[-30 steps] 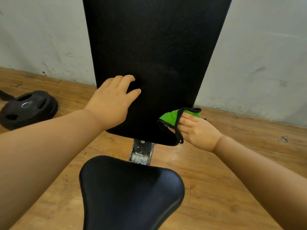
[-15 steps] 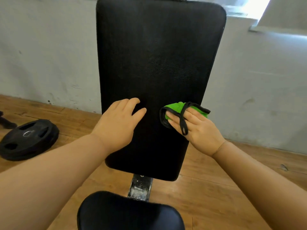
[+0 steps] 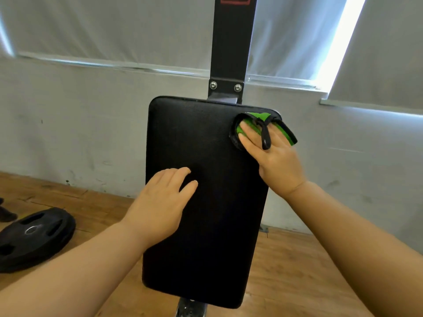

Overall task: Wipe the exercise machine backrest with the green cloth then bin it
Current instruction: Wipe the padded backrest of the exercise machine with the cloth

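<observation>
The black padded backrest [image 3: 206,202] stands upright in the middle of the view, bolted to a dark metal post [image 3: 231,42] that rises behind its top edge. The right hand [image 3: 274,161] presses the green cloth [image 3: 254,124] flat against the backrest's top right corner, fingers straight and spread over it. The cloth is green with a black hem, and a black loop of that trim lies across the fingers; part of the cloth hangs past the pad's right edge. Whether the thumb tucks under the cloth is hard to tell from this angle.

The left hand [image 3: 160,202] rests palm-down on the left half of the backrest, lower than the right — its fingers relaxed and slightly apart, holding nothing. The two hands are well apart, both touching the pad.

To the far left, on the wooden floor [image 3: 297,271], lie black weight plates [image 3: 34,234], apparently stacked, near the wall. A grey scuffed wall [image 3: 80,122] runs behind the machine, with a window ledge and pale blinds [image 3: 114,26] above it — a bright strip of daylight shows between two blinds at the upper right. At the bottom edge, below the backrest, a bit of the machine's metal bracket [image 3: 190,308] shows.
</observation>
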### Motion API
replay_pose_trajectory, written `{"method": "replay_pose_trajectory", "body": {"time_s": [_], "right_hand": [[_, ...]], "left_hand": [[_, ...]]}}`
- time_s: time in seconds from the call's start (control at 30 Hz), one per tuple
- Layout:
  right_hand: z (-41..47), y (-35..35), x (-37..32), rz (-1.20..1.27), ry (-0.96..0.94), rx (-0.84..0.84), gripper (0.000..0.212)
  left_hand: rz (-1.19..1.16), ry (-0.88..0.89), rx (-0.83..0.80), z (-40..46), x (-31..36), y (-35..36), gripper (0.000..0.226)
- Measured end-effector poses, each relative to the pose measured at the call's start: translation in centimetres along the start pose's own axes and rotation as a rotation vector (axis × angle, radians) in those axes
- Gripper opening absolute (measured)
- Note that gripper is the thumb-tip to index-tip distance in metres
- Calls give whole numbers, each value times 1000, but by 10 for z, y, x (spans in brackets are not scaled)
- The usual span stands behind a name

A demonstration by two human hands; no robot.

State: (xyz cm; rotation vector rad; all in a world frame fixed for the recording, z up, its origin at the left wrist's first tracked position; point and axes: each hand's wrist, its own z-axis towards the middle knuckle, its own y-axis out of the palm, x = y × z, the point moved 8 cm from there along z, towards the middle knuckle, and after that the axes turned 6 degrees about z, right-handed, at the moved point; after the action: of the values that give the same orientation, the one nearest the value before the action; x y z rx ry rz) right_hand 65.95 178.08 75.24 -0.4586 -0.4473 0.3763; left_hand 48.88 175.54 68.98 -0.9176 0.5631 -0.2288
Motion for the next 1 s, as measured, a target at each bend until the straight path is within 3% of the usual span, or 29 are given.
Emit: {"method": "replay_pose_trajectory", "body": {"time_s": [0.23, 0.37, 0.47, 0.67, 0.77, 0.83, 1.0], "right_hand": [[30, -7, 8, 101, 260, 144, 50], [27, 6, -13, 114, 286, 102, 63], [28, 17, -26, 81, 213, 15, 61], [17, 30, -58, 37, -123, -202, 54], [14, 31, -57, 63, -262, -221, 47], [19, 30, -55, 75, -275, -209, 40], [52, 32, -57, 137, -102, -151, 54]], "left_hand": [[-12, -23, 16, 11, -3, -8, 68], [-23, -40, -3, 18, -4, -3, 70], [-34, -35, -5, 23, -6, -2, 70], [-14, -58, 7, 35, -21, -6, 68], [-14, -82, -9, 40, -30, -7, 67], [-34, -101, -40, 43, -37, -7, 68], [-106, -89, -81, 43, -42, -6, 70]]}}
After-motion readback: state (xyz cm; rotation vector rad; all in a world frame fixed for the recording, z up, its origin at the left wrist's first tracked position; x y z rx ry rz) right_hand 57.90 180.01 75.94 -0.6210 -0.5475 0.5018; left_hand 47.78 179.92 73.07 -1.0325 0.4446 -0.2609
